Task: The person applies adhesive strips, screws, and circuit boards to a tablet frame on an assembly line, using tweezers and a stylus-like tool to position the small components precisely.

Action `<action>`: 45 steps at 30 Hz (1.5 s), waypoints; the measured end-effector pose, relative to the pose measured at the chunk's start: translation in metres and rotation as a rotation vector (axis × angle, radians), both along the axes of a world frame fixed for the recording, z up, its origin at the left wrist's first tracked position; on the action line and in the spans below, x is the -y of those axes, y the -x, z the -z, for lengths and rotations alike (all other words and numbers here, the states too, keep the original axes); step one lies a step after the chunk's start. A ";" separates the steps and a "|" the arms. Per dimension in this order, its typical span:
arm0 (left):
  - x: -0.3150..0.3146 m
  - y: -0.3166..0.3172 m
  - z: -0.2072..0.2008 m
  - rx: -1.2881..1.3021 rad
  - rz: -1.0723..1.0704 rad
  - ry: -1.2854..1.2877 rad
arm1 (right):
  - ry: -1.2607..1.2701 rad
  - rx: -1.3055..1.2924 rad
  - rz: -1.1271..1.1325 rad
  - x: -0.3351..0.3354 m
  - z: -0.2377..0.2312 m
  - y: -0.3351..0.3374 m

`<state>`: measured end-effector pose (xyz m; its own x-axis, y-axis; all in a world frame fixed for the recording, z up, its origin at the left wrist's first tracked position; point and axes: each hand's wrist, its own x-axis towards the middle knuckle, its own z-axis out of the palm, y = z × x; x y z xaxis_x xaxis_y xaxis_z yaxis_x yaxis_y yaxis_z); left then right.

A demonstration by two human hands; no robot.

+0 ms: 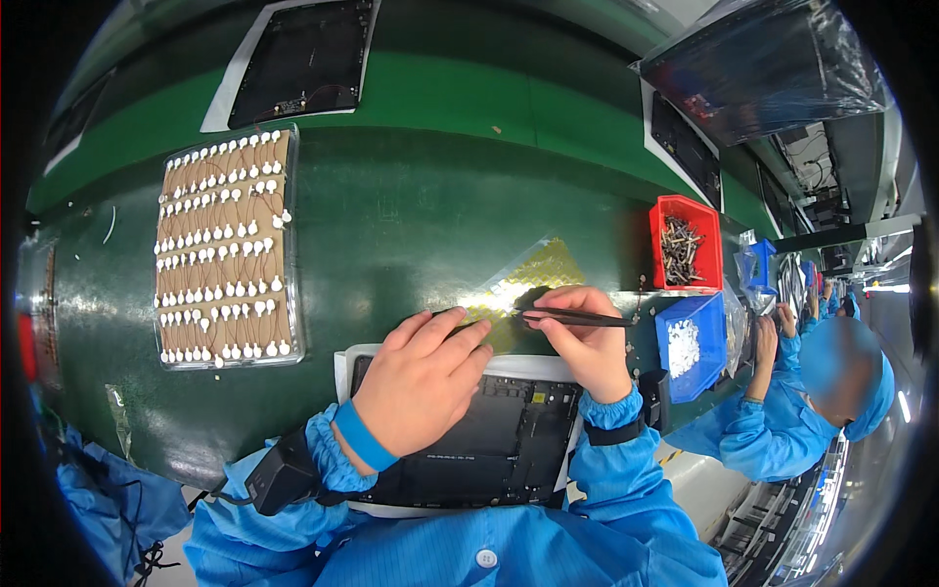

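Note:
A sheet of small yellow stickers [548,264] on clear backing lies slanted on the green bench top, with light glaring off part of it. My left hand [421,377] rests on the sheet's near left part, fingers stretched out and lying flat. Pinched in my right hand [590,338] is a pair of dark tweezers [592,318], pointing left over the sheet. The tweezer tips are near the sheet, and whether they hold a sticker is too small to tell. Below both hands lies a black flat device panel [469,460] on a white sheet, partly covered by my left forearm.
At the left stands a clear tray [293,323] with rows of small white round parts on brown wires. A red bin [685,203] of small metal parts and a blue bin [719,342] of white pieces stand right. Another panel [303,59] lies beyond. A co-worker [773,421] sits at right.

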<state>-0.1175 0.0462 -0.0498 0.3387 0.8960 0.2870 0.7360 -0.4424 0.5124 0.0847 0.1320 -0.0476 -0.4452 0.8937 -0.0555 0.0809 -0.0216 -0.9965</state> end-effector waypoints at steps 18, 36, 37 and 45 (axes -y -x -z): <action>-0.002 -0.001 -0.003 -0.018 -0.020 0.037 | -0.091 0.011 0.010 -0.002 0.004 0.000; 0.005 -0.001 -0.001 0.100 0.080 -0.122 | 0.075 -0.158 0.425 0.088 -0.016 -0.002; 0.006 -0.003 -0.001 0.101 0.091 -0.119 | 0.063 -0.156 0.440 0.092 -0.011 -0.001; 0.009 -0.009 -0.002 0.091 0.144 -0.007 | 0.048 -0.131 0.523 0.100 -0.004 0.002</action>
<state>-0.1085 0.0375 -0.0481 0.4355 0.8381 0.3287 0.6156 -0.5436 0.5706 0.0831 0.0320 -0.0438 0.0528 0.9958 -0.0753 -0.0775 -0.0711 -0.9945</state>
